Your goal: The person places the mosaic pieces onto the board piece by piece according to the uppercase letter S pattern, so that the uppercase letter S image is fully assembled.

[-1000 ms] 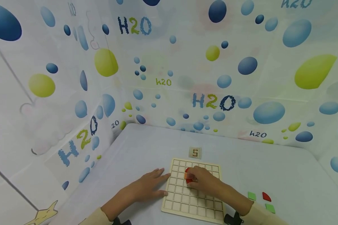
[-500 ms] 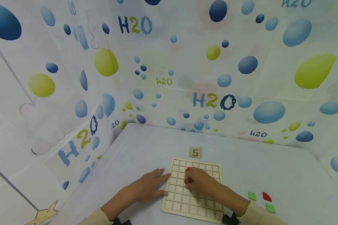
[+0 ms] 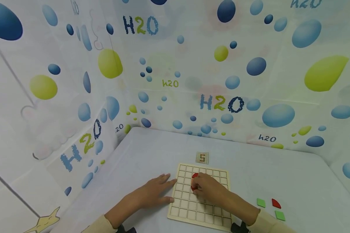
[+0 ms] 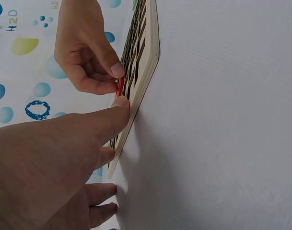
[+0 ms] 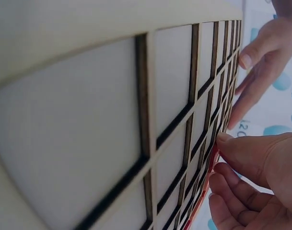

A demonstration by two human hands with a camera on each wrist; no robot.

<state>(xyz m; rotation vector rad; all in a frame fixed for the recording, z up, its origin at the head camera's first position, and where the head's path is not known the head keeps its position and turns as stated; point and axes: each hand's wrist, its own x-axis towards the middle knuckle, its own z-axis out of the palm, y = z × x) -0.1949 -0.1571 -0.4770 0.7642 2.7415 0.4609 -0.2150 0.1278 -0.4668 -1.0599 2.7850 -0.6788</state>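
Observation:
A square wooden grid board (image 3: pixel 183 204) lies on the white table. My left hand (image 3: pixel 153 194) lies along its left side with fingers spread, thumb and a fingertip touching the edge. My right hand (image 3: pixel 213 191) is over the upper middle of the board, its thumb and curled fingers pinching a small red piece (image 3: pixel 193 188) down at the cells. Another red piece (image 3: pixel 195 175) shows just above the fingertips. In the right wrist view, the thumb and fingers of the right hand (image 5: pixel 261 177) meet at the red piece (image 5: pixel 214 155); the palm and fingers hide part of it.
Right of the board lie a green square (image 3: pixel 261 203), a red quarter-circle piece (image 3: pixel 276 203) and a second green square (image 3: pixel 280 216). Beyond the board's far edge is a small grid card (image 3: pixel 202 158) with an S-like figure. A patterned curtain (image 3: pixel 186 64) stands behind the table.
My right hand has shifted slightly left and down over the red piece, covering the orange piece seen a second ago. My left hand has stayed at the board's edge.

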